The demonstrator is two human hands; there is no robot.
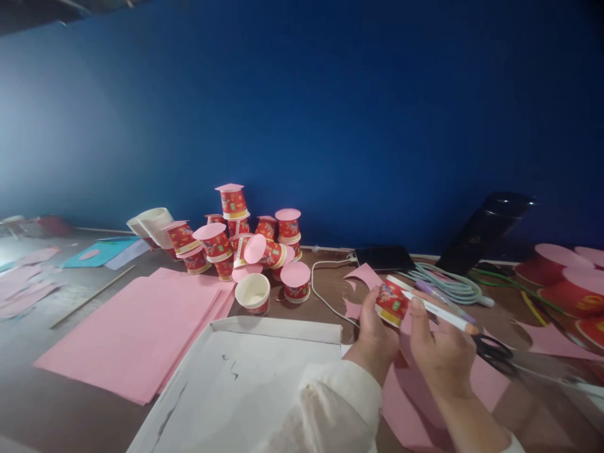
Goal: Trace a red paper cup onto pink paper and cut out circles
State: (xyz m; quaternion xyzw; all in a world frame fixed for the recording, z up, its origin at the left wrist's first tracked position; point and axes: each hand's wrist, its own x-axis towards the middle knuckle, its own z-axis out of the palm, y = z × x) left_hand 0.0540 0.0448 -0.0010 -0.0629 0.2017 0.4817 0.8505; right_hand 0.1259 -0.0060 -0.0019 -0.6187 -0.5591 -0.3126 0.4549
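We hold a red cup in our left grip, the fingers closed around its side, and it lies tilted there, above the table. Our right grip is clenched on a white pen with an orange end, its other end pointing at the cup and reaching its edge; we cannot tell whether the tip touches. Just behind the pen we see a purple pen and a coiled pale cable, with black-handled scissors near our right grip. Pink paper scraps lie under and around our hands

Farther back we have a dark phone with a white cable running to it, and a black bottle to its right. Left of our hands are the stacked red cups, several topped with pink paper pieces, and before them an open cup, upright. Nearer us is a white box lid, partly covered by our left sleeve. To its left we see large pink sheets, then a thin stick and a teal sheet
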